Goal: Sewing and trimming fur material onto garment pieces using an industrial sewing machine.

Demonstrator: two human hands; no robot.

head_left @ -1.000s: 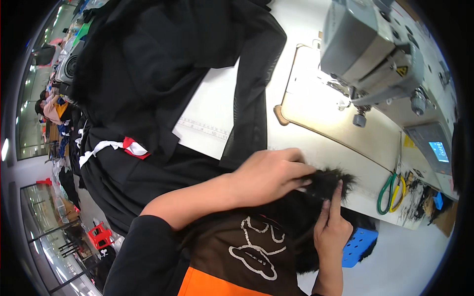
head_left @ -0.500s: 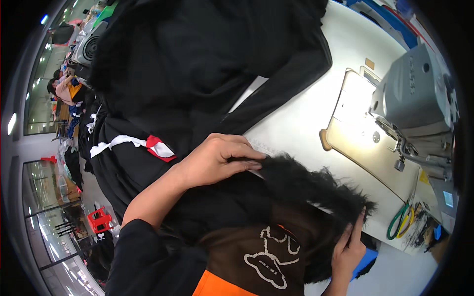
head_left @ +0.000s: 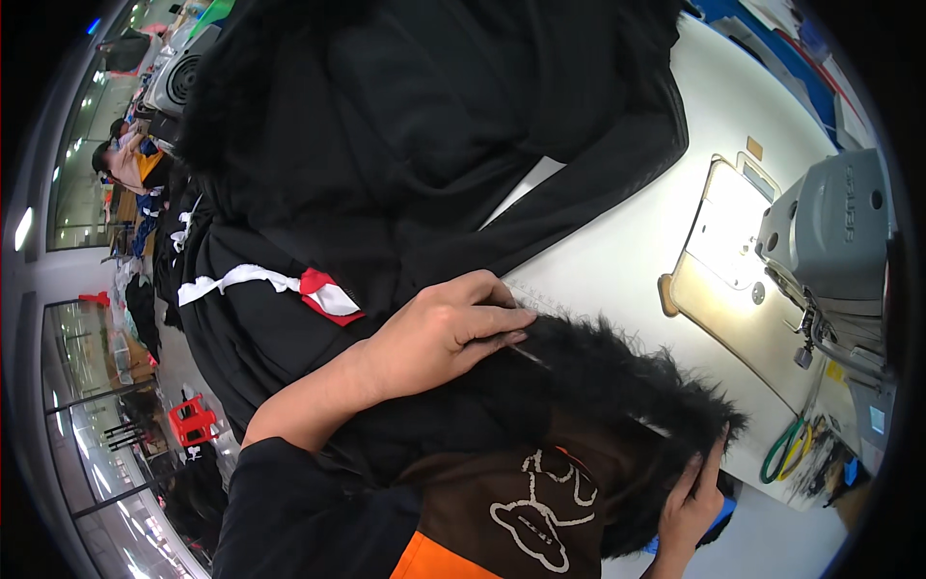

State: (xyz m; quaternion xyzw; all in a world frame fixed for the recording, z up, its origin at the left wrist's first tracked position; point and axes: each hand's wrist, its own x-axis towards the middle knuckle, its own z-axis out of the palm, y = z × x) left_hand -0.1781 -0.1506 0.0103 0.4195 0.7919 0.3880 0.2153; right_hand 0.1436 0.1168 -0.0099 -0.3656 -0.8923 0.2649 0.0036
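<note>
Between my hands stretches a black garment piece edged with a strip of fluffy black fur (head_left: 627, 362). My left hand (head_left: 449, 323) pinches the edge at the strip's left end, thumb and fingers pressed together. At its far right end, my right hand (head_left: 696, 497) grips the fur, with the fingers partly buried in it. A thin pale line shows along the inner side of the fur. A large black garment (head_left: 444, 96) with a furry edge lies heaped beyond my left hand. On the dark cloth beside my left forearm rests a red and white fabric piece (head_left: 333, 297) with a white strip.
A grey sewing machine (head_left: 834, 222) stands at the right on the white table (head_left: 598, 246). Green and yellow-handled scissors (head_left: 783, 454) lie near the table's right edge. At the left are a red stool (head_left: 193, 422) and people farther back (head_left: 125, 164).
The table, machine and garments appear shifted slightly right and down in the view. Both hands keep their hold on the fur-edged piece, with little change between them.
</note>
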